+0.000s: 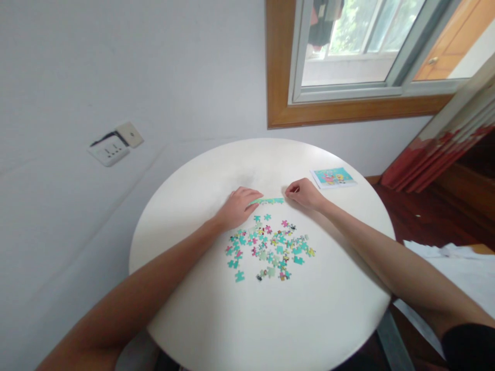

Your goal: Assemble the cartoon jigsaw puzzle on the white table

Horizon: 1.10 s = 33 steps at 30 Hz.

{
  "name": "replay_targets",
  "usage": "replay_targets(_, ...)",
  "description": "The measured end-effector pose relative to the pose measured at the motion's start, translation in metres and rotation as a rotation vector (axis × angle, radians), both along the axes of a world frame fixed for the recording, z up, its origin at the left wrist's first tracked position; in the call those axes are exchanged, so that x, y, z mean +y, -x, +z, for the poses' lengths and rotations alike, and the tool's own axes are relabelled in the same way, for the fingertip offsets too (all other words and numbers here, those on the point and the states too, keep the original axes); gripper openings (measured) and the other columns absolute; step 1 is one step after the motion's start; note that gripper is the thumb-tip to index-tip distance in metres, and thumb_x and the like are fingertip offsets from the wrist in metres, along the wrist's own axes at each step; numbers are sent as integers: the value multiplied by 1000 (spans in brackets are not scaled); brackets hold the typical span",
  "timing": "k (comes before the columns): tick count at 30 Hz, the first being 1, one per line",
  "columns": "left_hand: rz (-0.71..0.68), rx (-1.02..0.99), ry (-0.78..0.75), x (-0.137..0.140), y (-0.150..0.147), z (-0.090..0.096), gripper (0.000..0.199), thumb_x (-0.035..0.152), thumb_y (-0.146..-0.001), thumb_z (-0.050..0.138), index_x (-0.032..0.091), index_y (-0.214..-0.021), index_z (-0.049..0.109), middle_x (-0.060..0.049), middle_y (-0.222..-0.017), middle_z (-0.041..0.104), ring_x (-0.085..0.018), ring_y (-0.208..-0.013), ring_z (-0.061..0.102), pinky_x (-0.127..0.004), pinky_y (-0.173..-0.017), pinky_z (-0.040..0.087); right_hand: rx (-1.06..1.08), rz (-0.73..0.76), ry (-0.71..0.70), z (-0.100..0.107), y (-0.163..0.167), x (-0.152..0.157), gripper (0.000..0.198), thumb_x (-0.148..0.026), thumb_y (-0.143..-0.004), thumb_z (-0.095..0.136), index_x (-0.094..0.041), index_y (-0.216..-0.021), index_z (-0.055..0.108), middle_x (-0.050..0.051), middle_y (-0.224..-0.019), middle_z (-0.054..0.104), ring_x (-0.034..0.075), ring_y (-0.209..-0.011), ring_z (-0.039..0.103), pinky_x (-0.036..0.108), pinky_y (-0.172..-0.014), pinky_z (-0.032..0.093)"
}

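Note:
A joined strip of teal jigsaw pieces (273, 200) lies across the upper middle of the table. My left hand (240, 207) rests at the strip's left end, fingers stretched out and touching it. Just past the right end is my right hand (305, 194), its thumb and fingers closed in a pinch; whatever is in the pinch, if anything, is too small to make out. Below both hands spreads a heap of loose jigsaw pieces (279, 249), mostly teal with some pink, yellow and pale green ones.
A picture card (334, 178) with a teal scene lies at the right rear of the round white table (216, 319). The wall with a socket (109, 150) borders the table's back left. White paper sheets (456, 268) lie beyond its right edge.

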<state>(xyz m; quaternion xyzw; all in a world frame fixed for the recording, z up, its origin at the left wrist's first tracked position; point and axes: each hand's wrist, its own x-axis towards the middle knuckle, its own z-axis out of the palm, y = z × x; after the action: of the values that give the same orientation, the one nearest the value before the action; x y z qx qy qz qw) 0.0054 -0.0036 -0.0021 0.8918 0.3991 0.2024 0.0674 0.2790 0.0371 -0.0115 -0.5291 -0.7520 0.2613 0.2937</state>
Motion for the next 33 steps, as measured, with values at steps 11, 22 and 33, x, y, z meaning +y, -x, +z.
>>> replay_targets(11,216,-69,216,13,31,4,32,38,-80,65,18,-103,74,-5,-93,69,-19,-81,61,-31,-80,48,-105,109,-26,4,4,-9,14,-20,-74,68,-13,-79,78,4,-70,71,13,-61,58,24,-61,42)
replay_targets(22,221,-99,240,11,27,5,28,37,-80,64,18,-98,75,-5,-92,70,-18,-82,62,-30,-80,48,-101,125,-24,2,5,-8,14,-19,-75,66,-14,-80,78,5,-73,72,14,-64,61,24,-64,44)
replay_targets(33,324,-154,246,13,35,11,29,36,-80,62,18,-98,76,-5,-90,74,-18,-79,63,-29,-76,49,-65,113,-18,2,-1,-6,15,-21,-75,65,-12,-78,77,5,-69,71,14,-62,59,25,-63,44)
